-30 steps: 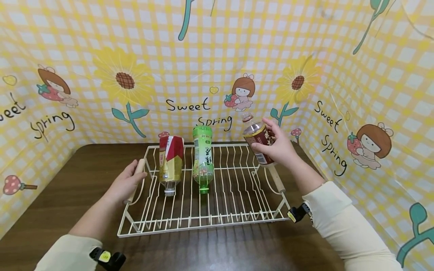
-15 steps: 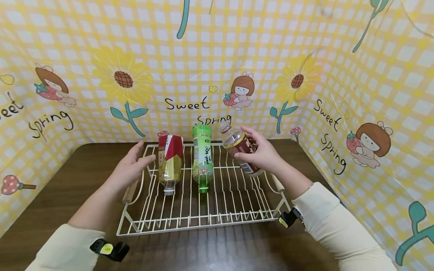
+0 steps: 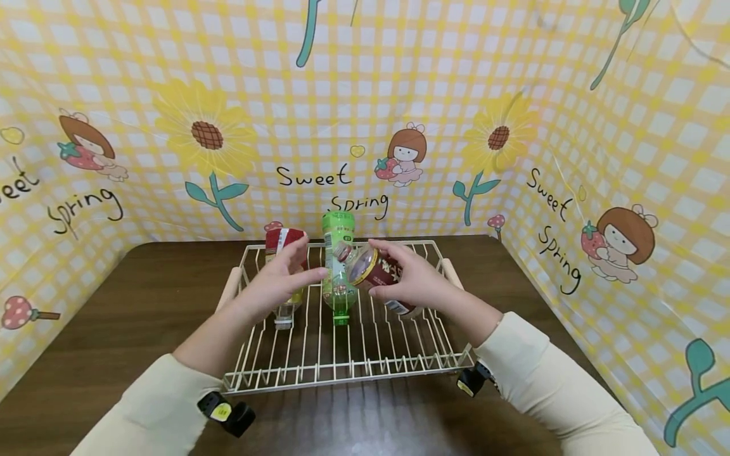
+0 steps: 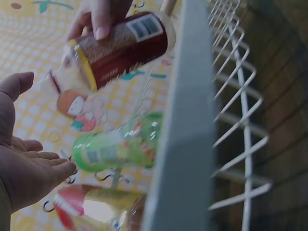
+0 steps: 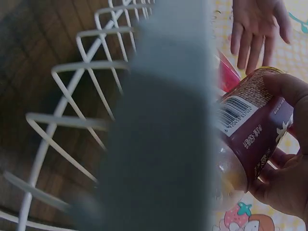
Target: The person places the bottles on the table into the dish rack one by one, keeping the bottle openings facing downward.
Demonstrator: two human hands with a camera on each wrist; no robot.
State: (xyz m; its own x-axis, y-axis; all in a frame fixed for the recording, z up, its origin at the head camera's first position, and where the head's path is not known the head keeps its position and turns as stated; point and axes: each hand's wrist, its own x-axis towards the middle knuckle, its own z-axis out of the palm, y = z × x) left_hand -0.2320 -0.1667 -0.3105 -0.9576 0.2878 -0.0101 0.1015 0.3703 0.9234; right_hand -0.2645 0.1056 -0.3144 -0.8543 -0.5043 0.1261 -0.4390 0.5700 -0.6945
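My right hand [image 3: 415, 278] grips a clear plastic bottle with a dark red label [image 3: 385, 268] round its middle, over the right half of the white wire rack [image 3: 319, 373]. The bottle is tilted, its neck pointing up and left toward my other hand. My left hand [image 3: 277, 277] is raised over the rack with thumb and fingers apart, holding nothing, close to that neck. Below it, partly covered, a red and gold bottle [image 3: 283, 316] stands cap down in the rack. Beside it a green bottle [image 3: 340, 291] also stands neck down; the held bottle's neck overlaps it in the head view.
The rack has a wooden handle at each side, left handle [image 3: 229, 288] and right handle [image 3: 452, 273]. It stands on a dark brown wooden table [image 3: 142, 304]. A yellow checked cloth [image 3: 342, 95] hangs behind and at the sides.
My left hand has let go of the rack's left handle and moved right, over the bottles. My right hand has carried the dark red-labelled bottle left and lower, tilting it further.
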